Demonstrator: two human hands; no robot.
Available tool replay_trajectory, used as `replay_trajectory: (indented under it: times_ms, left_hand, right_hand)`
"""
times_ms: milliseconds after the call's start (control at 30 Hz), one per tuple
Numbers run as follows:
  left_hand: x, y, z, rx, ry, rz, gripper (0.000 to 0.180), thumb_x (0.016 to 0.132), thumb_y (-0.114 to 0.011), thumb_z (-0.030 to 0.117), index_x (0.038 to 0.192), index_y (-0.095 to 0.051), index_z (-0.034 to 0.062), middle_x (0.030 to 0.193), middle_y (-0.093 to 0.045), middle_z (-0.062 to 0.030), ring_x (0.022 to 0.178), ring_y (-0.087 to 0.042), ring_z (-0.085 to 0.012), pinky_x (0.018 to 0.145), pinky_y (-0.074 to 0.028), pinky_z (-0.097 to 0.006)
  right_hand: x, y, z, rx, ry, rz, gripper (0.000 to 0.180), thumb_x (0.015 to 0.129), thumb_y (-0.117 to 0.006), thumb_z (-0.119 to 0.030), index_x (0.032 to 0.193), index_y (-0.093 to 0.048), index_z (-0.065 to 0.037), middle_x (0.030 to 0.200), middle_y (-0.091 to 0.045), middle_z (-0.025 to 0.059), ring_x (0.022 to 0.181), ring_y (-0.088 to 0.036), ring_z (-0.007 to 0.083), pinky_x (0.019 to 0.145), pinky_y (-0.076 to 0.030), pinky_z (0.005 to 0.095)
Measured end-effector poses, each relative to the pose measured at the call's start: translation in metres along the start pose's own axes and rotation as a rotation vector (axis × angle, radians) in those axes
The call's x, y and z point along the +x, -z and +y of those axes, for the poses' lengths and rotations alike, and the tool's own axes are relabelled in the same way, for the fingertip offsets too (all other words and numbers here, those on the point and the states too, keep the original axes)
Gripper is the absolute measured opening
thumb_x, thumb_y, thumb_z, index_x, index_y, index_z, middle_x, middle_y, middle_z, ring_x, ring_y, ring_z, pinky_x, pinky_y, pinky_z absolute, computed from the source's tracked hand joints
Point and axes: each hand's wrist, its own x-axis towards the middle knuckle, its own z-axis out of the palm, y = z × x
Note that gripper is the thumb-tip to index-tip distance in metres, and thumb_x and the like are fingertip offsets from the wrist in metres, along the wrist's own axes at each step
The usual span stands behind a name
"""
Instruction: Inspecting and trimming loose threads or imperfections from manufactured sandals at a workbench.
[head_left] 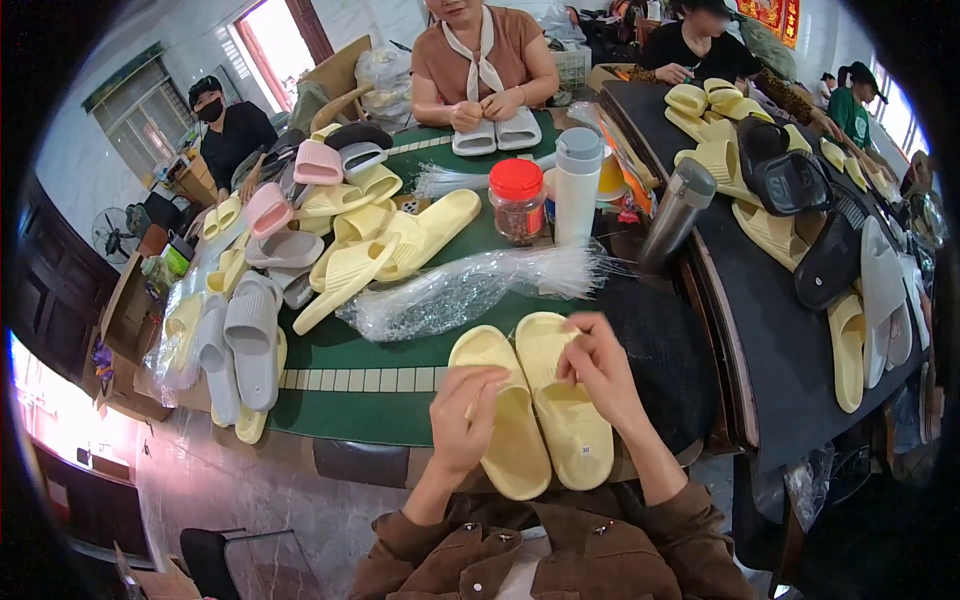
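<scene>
Two pale yellow slide slippers (568,440) lie side by side at the near table edge, toes pointing away from me. My left hand (463,418) is over the outer side of the left slipper (518,450), its fingers bent together in a pinch. Above the strap of the right one, my right hand (598,365) has its thumb and fingers curled together. Whatever is between the fingers of either hand is too small or thin to make out. Beyond the slippers lies a clear plastic bag (430,305) with a bundle of thin clear plastic ties (560,272) spilling from it.
Piled yellow, pink and grey slippers (370,240) cover the table's left side. A red-lidded jar (517,200), a white bottle (577,190) and a metal tumbler (677,215) stand beyond. Across the table, a person's hands (485,108) touch grey slippers. More slippers (790,200) lie on the black table.
</scene>
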Motion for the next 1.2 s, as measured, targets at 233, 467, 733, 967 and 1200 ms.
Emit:
replay_trajectory:
  times_ms: [233,467,733,967,1200]
  left_hand:
    - [-0.065,0.017,0.01,-0.338,0.414,-0.357,0.027,0.09,-0.047,0.0,0.116,-0.056,-0.0025,0.112,-0.052,-0.0107,0.1,-0.057,-0.0174,0.087,-0.045,-0.029]
    - [-0.096,0.025,0.021,-0.746,0.696,-0.363,0.045,0.093,-0.045,0.0,0.136,-0.033,-0.004,0.125,-0.044,-0.0124,0.12,-0.049,-0.0224,0.098,-0.04,-0.03]
    - [-0.084,0.028,0.004,-0.829,0.843,-0.412,0.051,0.094,-0.045,0.004,0.139,-0.025,-0.0049,0.14,-0.032,-0.017,0.126,-0.041,-0.0259,0.105,-0.033,-0.033]
    - [-0.064,0.003,0.001,0.05,0.28,-0.45,0.063,0.088,-0.057,0.014,0.137,-0.026,-0.008,0.14,-0.028,-0.0234,0.13,-0.032,-0.0343,0.106,-0.029,-0.037]
    - [-0.053,-0.028,-0.017,0.325,0.228,-0.459,0.064,0.086,-0.06,0.03,0.129,-0.035,-0.0104,0.132,-0.035,-0.0296,0.12,-0.039,-0.0417,0.097,-0.037,-0.043]
  right_hand:
    - [-0.045,0.018,-0.002,-0.135,-0.155,-0.16,0.012,0.091,-0.047,-0.003,0.096,-0.057,0.002,0.071,-0.06,0.0046,0.06,-0.054,0.0069,0.055,-0.044,0.0207]
    - [-0.05,0.019,-0.002,-0.41,-0.149,-0.254,0.013,0.088,-0.051,-0.004,0.097,-0.059,0.003,0.077,-0.065,0.0076,0.067,-0.061,0.0119,0.061,-0.049,0.0245]
    - [-0.052,0.009,0.015,-0.636,0.149,-0.15,0.022,0.085,-0.054,-0.006,0.106,-0.055,0.001,0.1,-0.062,0.0192,0.091,-0.06,0.0369,0.076,-0.049,0.0395]
    - [-0.042,-0.003,0.031,-1.002,0.265,-0.21,0.016,0.084,-0.05,-0.01,0.094,-0.052,0.002,0.098,-0.06,0.0231,0.091,-0.059,0.0373,0.073,-0.048,0.0434]
    - [-0.013,-0.015,0.062,-1.191,0.242,-0.337,0.019,0.075,-0.055,-0.01,0.091,-0.06,0.0,0.08,-0.062,0.0195,0.073,-0.062,0.0345,0.064,-0.049,0.0429]
